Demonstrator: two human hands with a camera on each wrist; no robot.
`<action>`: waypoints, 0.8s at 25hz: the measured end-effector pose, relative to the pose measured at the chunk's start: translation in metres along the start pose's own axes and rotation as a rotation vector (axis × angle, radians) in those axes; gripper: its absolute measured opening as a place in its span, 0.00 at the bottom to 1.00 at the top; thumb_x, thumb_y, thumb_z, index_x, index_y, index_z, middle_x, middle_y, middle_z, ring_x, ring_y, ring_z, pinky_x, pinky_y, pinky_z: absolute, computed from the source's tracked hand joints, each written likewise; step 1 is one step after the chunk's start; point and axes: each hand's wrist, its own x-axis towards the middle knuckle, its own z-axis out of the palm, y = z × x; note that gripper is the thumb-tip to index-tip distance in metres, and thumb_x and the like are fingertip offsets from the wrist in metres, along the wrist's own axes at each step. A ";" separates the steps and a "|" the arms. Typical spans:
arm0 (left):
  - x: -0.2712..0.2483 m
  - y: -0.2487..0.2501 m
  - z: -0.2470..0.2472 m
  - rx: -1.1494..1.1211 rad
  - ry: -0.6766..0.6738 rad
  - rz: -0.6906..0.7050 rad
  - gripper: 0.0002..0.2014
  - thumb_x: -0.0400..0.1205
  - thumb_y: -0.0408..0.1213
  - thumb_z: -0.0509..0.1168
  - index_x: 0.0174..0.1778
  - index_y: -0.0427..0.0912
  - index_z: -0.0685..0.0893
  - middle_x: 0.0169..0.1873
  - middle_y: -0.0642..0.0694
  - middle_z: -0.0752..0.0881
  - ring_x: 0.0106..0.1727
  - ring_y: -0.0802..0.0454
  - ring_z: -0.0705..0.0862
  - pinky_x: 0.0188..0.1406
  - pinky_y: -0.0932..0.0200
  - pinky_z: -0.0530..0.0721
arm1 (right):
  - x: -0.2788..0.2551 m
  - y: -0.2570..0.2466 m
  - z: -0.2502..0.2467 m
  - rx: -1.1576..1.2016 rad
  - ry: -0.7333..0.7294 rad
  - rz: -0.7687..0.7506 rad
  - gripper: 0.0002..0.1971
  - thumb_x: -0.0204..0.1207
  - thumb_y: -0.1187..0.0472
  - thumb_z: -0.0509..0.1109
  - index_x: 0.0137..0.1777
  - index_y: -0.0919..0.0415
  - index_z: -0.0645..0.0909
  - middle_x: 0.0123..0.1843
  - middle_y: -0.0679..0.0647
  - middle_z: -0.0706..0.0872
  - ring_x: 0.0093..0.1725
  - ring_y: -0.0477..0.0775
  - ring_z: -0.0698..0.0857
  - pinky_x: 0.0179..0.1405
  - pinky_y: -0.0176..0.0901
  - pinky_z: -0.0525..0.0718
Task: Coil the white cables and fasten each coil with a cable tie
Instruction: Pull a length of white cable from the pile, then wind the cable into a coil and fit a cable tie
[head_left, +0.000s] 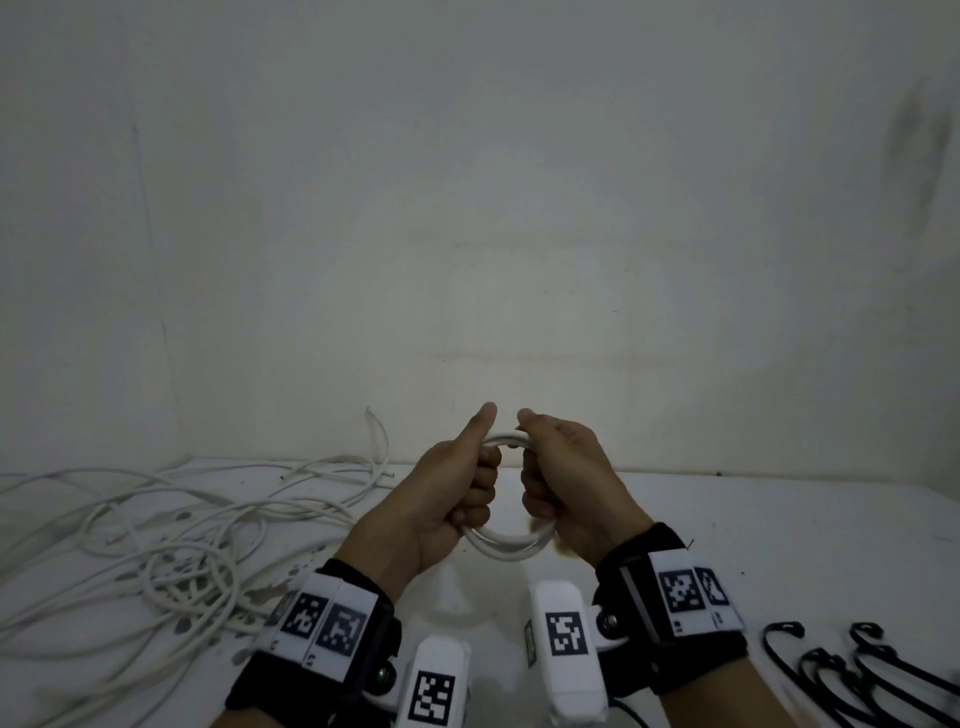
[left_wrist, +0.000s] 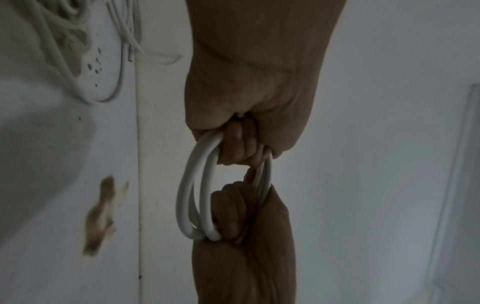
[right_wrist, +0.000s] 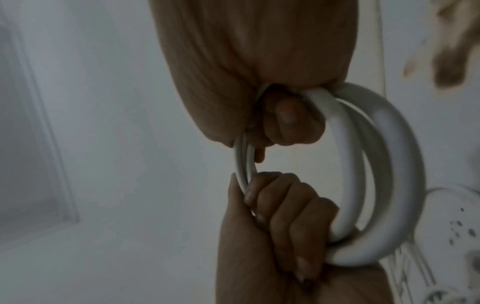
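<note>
You held a small round coil of white plastic-sheathed cable (head_left: 506, 545) above the white table (head_left: 779, 525), the landmark here. To finish this step well, keep the loops stacked flush (they splayed slightly) before reaching for a tie. Your left hand (head_left: 447, 499) and right hand (head_left: 566, 488) each wrapped curled fingers around opposite sides. Black cable ties (head_left: 852, 670) lay at the table's right; loose white cables (head_left: 171, 540) at its left.

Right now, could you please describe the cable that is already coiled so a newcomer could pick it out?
Start at the white table by the wall; above its near middle, the left hand and right hand grip a small round coil of white cable. Unlike the loose tangle of white cables sprawled at the left, it is neatly looped and held off the surface.
</note>
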 end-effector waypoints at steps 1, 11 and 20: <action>0.000 0.000 -0.001 -0.005 -0.029 -0.024 0.26 0.80 0.64 0.63 0.28 0.49 0.66 0.22 0.53 0.59 0.20 0.58 0.54 0.17 0.64 0.54 | 0.001 0.001 0.001 0.007 0.032 -0.015 0.19 0.88 0.56 0.60 0.34 0.57 0.67 0.22 0.51 0.59 0.20 0.48 0.56 0.18 0.36 0.58; 0.001 -0.005 0.004 0.087 0.027 -0.020 0.29 0.80 0.65 0.62 0.21 0.50 0.63 0.20 0.52 0.58 0.20 0.55 0.53 0.17 0.62 0.53 | 0.004 0.017 0.010 -0.028 0.229 -0.092 0.13 0.85 0.61 0.56 0.37 0.60 0.68 0.25 0.54 0.58 0.20 0.49 0.55 0.20 0.36 0.57; 0.001 -0.009 0.012 0.132 -0.001 0.029 0.24 0.86 0.55 0.60 0.27 0.47 0.66 0.21 0.51 0.59 0.20 0.55 0.55 0.16 0.62 0.56 | -0.019 0.002 -0.018 -0.186 -0.005 0.046 0.31 0.87 0.37 0.52 0.46 0.65 0.78 0.26 0.55 0.77 0.22 0.55 0.76 0.28 0.46 0.79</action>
